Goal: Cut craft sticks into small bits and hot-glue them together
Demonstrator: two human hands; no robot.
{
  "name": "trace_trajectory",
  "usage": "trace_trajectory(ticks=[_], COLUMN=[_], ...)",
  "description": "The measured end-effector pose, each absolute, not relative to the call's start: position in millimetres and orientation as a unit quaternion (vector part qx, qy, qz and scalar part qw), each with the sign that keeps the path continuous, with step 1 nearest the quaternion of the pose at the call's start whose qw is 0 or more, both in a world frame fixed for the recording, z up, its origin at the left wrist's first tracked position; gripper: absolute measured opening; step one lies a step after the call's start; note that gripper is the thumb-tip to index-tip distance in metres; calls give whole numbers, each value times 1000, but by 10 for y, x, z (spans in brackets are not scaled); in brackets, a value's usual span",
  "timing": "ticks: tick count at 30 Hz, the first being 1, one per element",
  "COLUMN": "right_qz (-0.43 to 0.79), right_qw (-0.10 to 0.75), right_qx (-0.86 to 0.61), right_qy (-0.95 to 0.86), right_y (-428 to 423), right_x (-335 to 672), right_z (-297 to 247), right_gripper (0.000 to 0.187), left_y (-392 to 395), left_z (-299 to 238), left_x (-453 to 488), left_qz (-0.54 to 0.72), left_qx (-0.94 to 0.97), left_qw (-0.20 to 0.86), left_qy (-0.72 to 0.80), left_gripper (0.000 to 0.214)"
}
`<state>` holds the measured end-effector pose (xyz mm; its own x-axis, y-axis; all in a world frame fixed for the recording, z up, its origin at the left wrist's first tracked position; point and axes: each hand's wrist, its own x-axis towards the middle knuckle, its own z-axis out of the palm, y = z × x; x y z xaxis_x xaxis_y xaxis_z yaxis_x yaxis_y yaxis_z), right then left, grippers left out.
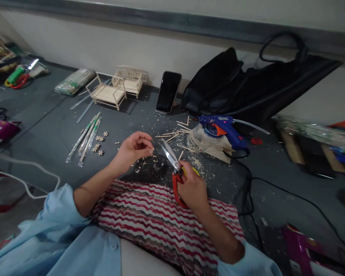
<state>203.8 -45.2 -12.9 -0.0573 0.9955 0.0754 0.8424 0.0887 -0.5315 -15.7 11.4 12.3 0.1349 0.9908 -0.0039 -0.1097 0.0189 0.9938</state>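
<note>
My right hand [191,188] grips red-handled scissors [172,165], blades slightly apart and pointing up-left. My left hand [133,149] hovers just left of the blade tips, its fingertips pinched on a tiny wooden piece [151,151] too small to make out well. Small wood offcuts [145,163] lie scattered on the dark floor beneath both hands. A red-and-white striped cloth [158,218] covers my lap under the wrists.
A blue glue gun [222,128] rests on a plastic bag to the right, cable trailing. Behind: a phone [168,92] leaning on the wall, a black bag [247,88], two miniature wooden benches [107,92]. Stick packets [86,138] and wooden flower shapes [99,145] lie left.
</note>
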Motion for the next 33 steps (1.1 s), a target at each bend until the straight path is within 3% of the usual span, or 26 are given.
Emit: trace_trajectory(ticks=[3,6,11,16,28,33], right_qz=[197,196,189,187,194,190], right_qw=[240,243,235,235,235,231], right_qx=[-655,-657,-660,-656,-662,-662], right_qy=[-689,-686,-688,-692,-685,-687], right_y=[-426,-421,-425,-424,-421,-424], right_x=[2049,2044,2026,2025,2018,2015], right_z=[-153,-159,-137,-135,-114,-129], right_gripper=[34,35,37,37,38,39], left_y=[259,352,370,338,310,303], left_z=[103,92,100,109,35,-46], left_x=[-390,-595,-741,-732,-467,-375], left_qz=[394,240,84,41,175,167], left_qx=[652,751,788,801,850,856], left_qw=[393,225,128,98,140,165], left_qy=[515,573,597,590,476,461], left_gripper=[13,19,22,20,20,18])
